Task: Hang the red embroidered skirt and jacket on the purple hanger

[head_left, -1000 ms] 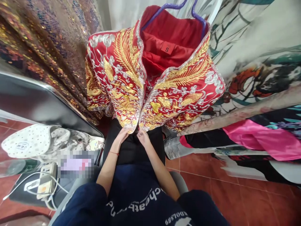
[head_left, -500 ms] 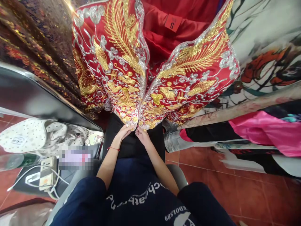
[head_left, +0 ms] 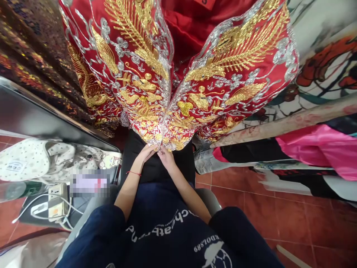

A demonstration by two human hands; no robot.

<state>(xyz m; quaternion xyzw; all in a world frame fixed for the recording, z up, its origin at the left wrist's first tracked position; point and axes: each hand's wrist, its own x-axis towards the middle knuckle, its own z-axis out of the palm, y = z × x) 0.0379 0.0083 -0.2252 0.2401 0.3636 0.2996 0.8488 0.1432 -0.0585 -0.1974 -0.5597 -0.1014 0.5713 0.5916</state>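
A red jacket [head_left: 178, 108] with gold and silver embroidery spreads in front of me, its lower edge over my black-covered lap. At the bottom of its front opening, my left hand [head_left: 147, 152] pinches the left panel's edge, a red string round the wrist. Close beside it, my right hand [head_left: 166, 156] has its fingers closed on the right panel's corner. The two front edges meet between my hands, and the neckline opens wide above, showing red lining [head_left: 185, 37]. My fingertips are partly hidden by the cloth.
Left of me are a black panel with a metal edge [head_left: 41, 115], a spotted white cloth [head_left: 25, 160], and a power strip [head_left: 57, 201] with white cables. Folded pink and black fabric [head_left: 312, 149] lies to the right, below a painted cloth [head_left: 326, 67]. Red floor tiles [head_left: 267, 208] show.
The view has moved closer to the jacket, so its upper part and size label slip out at the top. My hands have drawn slightly nearer each other at the hem.
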